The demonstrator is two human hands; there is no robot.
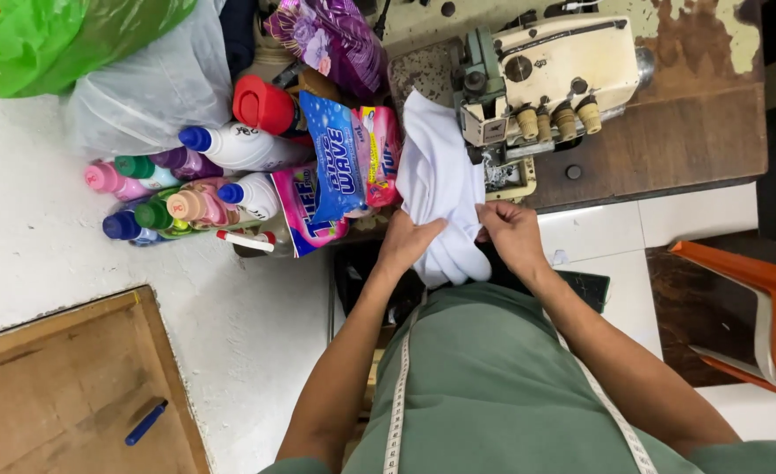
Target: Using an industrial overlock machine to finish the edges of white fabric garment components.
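Several capped bottles and detergent pouches crowd a white floor beside plastic bags. Both hands, left hand and right hand, pinch white cloth before a cream sewing machine on worn wooden table.

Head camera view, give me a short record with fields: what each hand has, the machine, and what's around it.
left hand: left hand grips the white cloth at its near left edge
right hand: right hand pinches the same cloth on its right side
machine: cream sewing machine on a worn wooden table, cloth leading up to it
left of cloth: detergent pouches, capped plastic bottles
worn: measuring tape around the neck
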